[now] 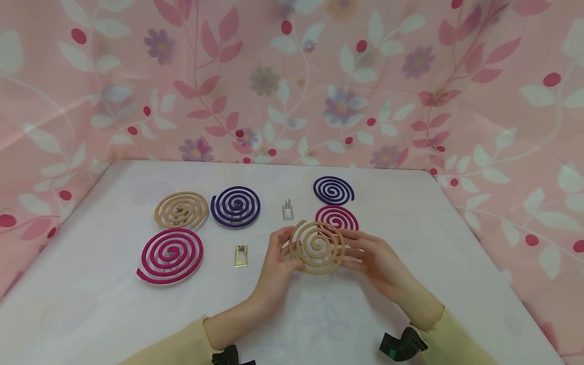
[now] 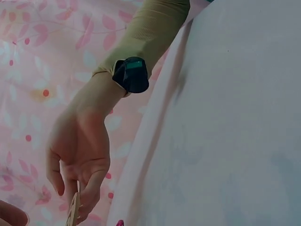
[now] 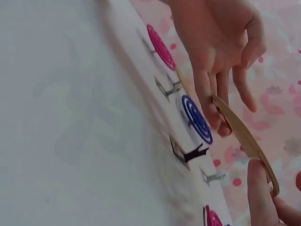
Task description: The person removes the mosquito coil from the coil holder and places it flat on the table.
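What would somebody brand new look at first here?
Probably the tan spiral coil held up between the left hand and right hand, near the middle. Next, the bright pink spiral coil at the left of the white table. Behind everything hangs pink flower-patterned cloth.

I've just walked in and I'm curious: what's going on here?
A person's left hand and right hand hold a tan mosquito coil above the white table. To the left are a magenta coil, a dark blue coil and another tan coil. Two more coils lie beyond the hands. A gold metal stand and a silver metal stand bear no coils.
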{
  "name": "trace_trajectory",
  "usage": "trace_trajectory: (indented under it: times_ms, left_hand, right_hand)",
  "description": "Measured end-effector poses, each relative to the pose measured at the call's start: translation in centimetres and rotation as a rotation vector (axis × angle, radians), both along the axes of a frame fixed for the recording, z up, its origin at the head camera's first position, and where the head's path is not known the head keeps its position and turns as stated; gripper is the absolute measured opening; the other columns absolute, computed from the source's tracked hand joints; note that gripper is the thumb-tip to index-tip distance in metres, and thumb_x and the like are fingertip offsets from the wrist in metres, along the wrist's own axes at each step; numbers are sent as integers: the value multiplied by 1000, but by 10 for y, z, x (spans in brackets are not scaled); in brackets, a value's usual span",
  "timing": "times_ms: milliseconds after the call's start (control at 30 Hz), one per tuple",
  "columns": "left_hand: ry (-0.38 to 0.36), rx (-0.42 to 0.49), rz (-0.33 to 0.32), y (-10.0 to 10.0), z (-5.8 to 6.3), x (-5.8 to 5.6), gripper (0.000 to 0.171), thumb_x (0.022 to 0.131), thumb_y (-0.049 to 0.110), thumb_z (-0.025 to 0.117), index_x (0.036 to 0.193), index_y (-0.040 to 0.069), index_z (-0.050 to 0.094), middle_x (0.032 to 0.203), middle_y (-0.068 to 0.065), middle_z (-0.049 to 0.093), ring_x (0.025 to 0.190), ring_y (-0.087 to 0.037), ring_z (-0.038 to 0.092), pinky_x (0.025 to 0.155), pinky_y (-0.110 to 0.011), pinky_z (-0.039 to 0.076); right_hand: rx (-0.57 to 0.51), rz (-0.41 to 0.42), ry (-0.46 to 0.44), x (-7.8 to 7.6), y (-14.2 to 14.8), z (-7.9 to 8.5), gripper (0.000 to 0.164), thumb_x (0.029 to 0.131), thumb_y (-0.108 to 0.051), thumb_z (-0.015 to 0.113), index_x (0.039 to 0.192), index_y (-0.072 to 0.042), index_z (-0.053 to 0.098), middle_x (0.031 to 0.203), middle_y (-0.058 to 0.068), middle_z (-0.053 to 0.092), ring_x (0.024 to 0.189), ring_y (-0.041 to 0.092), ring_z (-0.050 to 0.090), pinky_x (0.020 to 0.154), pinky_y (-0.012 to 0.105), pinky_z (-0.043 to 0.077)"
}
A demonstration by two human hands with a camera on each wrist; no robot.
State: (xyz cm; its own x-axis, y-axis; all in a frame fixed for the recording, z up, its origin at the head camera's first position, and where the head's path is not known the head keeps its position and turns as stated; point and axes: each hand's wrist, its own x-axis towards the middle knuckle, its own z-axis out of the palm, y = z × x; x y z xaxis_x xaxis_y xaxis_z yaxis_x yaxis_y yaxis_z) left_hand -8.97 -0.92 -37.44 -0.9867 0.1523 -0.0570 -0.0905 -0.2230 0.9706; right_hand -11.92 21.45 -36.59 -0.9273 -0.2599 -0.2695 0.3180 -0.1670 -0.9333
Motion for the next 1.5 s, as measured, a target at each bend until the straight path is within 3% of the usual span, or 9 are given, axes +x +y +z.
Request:
trace_trajectory:
  times_ms: [200, 467, 567, 800, 1033, 1267, 1500]
  left_hand:
    - [-9, -50, -59, 21, -3, 1, 72, 75, -6, 54, 143, 4, 33, 159, -18, 27, 144, -39, 33, 115, -55, 33]
    - [-34, -81, -87, 38, -6, -1, 68, 75, -6, 55, 140, 4, 39, 156, -16, 35, 143, -40, 34, 115, -58, 31]
    - [-49, -84, -106, 39, -7, -2, 67, 75, -6, 56, 140, 4, 41, 154, -15, 39, 141, -38, 36, 114, -57, 31]
    - [-74, -89, -153, 40, -13, -3, 65, 75, -5, 56, 138, 3, 41, 154, -20, 40, 145, -40, 34, 118, -59, 26]
    - [-73, -77, -175, 41, -17, -2, 64, 74, -6, 55, 137, 2, 41, 154, -20, 40, 143, -39, 36, 116, -58, 29]
    - [-90, -95, -183, 40, -17, 0, 65, 74, -5, 57, 137, 5, 42, 154, -17, 42, 143, -37, 36, 116, -59, 30]
    - [-142, -106, -211, 39, -13, 3, 66, 77, -3, 58, 139, 8, 38, 156, -17, 39, 148, -35, 29, 117, -64, 21]
  right_hand:
    - [110, -7, 114, 2, 24, -9, 43, 103, -12, 51, 140, 7, 49, 119, -3, 69, 105, 16, 69, 89, 37, 59]
    - [204, -29, 115, -3, 51, -18, 33, 102, -19, 55, 130, -4, 63, 115, -5, 71, 100, 14, 70, 83, 36, 61]
    - [197, -32, 130, -4, 57, -20, 27, 103, -18, 54, 123, -7, 68, 112, -6, 72, 97, 14, 70, 80, 35, 61]
    - [292, -51, 148, -5, 62, -26, 35, 103, -19, 55, 124, 8, 63, 104, -5, 74, 94, 11, 70, 77, 30, 60]
    - [414, -63, 170, -5, 63, -32, 42, 104, -18, 53, 127, 17, 56, 104, 0, 72, 92, 10, 69, 79, 29, 60]
    - [493, -90, 187, -6, 64, -33, 41, 103, -19, 55, 124, 16, 59, 96, 2, 74, 85, 9, 69, 74, 28, 60]
    - [558, -127, 194, -5, 63, -31, 39, 103, -20, 55, 125, 12, 59, 95, 10, 75, 81, 12, 70, 70, 27, 60]
